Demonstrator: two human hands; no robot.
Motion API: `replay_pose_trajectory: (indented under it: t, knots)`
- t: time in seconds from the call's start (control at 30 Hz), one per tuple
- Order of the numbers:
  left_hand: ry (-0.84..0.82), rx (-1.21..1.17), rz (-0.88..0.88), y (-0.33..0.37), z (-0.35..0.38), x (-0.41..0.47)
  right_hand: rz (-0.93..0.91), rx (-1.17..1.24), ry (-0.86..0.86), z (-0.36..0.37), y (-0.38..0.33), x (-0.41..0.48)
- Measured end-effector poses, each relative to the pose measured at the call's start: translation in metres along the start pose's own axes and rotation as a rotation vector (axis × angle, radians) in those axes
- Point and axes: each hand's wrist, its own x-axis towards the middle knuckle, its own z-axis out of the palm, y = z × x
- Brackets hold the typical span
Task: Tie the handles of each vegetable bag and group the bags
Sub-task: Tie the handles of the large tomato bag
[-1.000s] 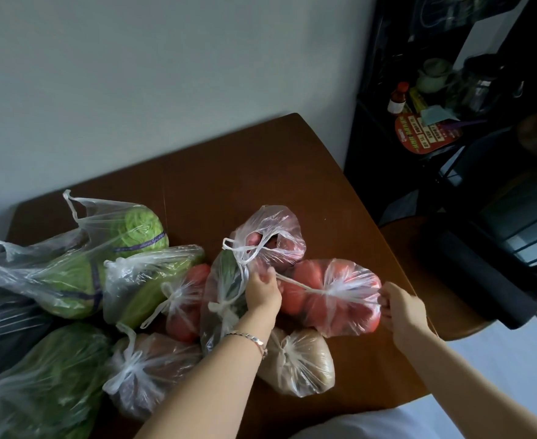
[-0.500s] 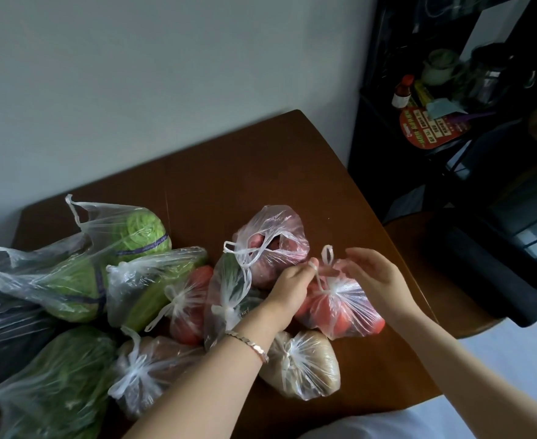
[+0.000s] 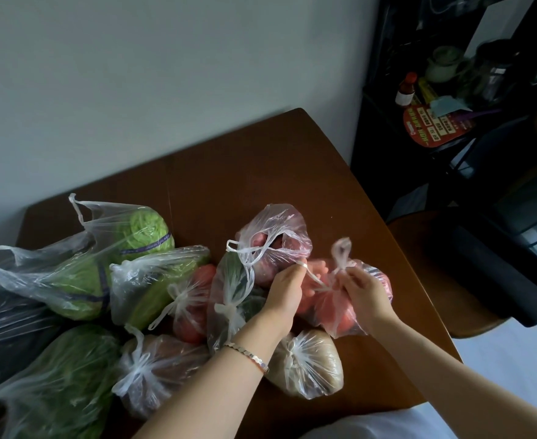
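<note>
The handles (image 3: 341,255), stretched wide a second ago, now meet: left hand (image 3: 283,296) and right hand (image 3: 367,293) each pinch one above the tomato bag (image 3: 333,315) near the table's (image 3: 261,172) right edge, likely knotting again.

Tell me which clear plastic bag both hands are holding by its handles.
The clear plastic bag of red tomatoes at the group's right end. The left hand and right hand pinch its handles; nothing else is held.
</note>
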Motion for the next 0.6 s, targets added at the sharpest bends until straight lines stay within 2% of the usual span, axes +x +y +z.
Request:
replay_pose_trajectory:
  t: [0.07,0.1,0.23,0.3,0.4,0.5,0.6]
  knots:
    - [0.062,0.007,-0.008,-0.002,-0.003,-0.002,0.119,0.024,0.005,0.002,-0.003,0.003]
    - [0.082,0.01,-0.02,-0.003,-0.004,-0.004,0.1,-0.061,-0.01,0.003,-0.005,0.004]
    - [-0.046,-0.01,0.034,0.002,-0.002,-0.008,-0.202,-0.448,-0.13,0.009,-0.009,-0.001]
    - [-0.103,0.094,0.104,0.007,0.005,-0.007,-0.262,-0.509,-0.206,0.006,-0.007,-0.002]
    - [-0.116,0.181,0.108,0.019,0.014,-0.002,-0.311,-0.522,-0.302,0.0,-0.004,-0.004]
    - [-0.127,0.312,0.118,0.025,0.018,0.004,-0.224,-0.405,-0.274,0.001,0.002,-0.002]
    - [-0.169,0.795,0.217,0.014,0.011,0.008,0.039,-0.02,-0.248,-0.002,0.004,-0.003]
